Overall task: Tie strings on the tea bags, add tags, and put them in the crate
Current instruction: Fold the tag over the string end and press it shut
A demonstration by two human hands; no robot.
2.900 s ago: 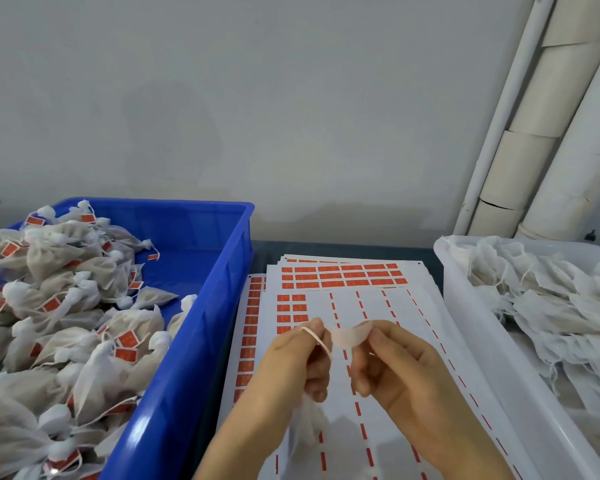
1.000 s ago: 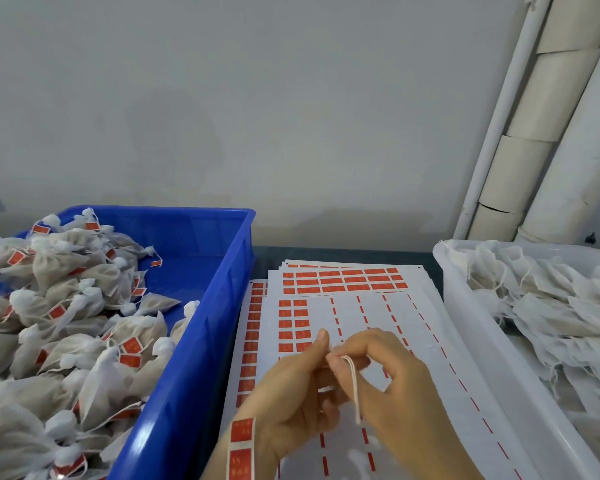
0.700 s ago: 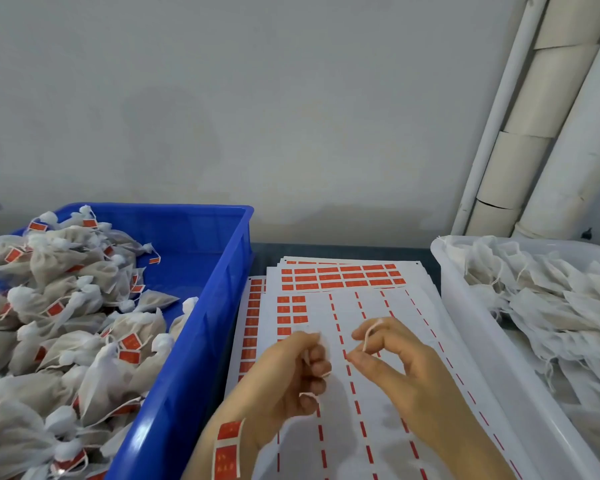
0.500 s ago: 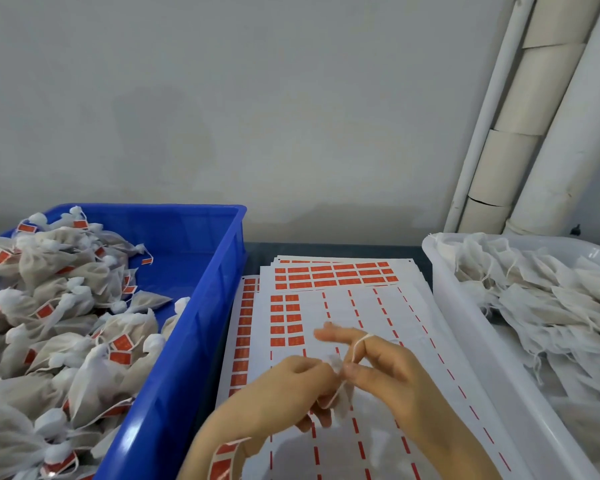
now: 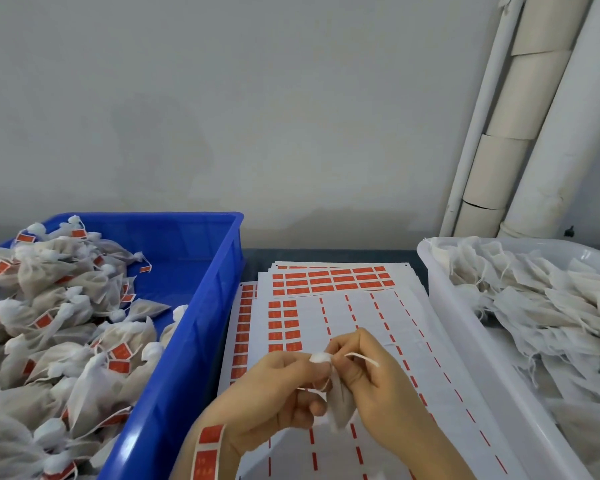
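A small white tea bag [image 5: 340, 407] hangs between my two hands over the tag sheets [image 5: 361, 306]. My left hand [image 5: 274, 393] pinches its gathered top, which pokes out white above the fingers. My right hand [image 5: 378, 379] pinches the white string [image 5: 362, 357] beside the bag's neck, with a loose end sticking out to the right. A strip of red tags [image 5: 207, 452] is stuck on my left wrist. The blue crate [image 5: 201, 327] on the left holds several tied, tagged bags.
A white bin [image 5: 465, 341] on the right is filled with several untied tea bags. The stacked sheets of red tags lie between the two containers, partly peeled. Pale pipes [image 5: 520, 133] run up the grey wall at the back right.
My hands have worked the string around the bag's neck: the right hand looped it and now pulls an end out to the right. The bag's top is bunched tighter.
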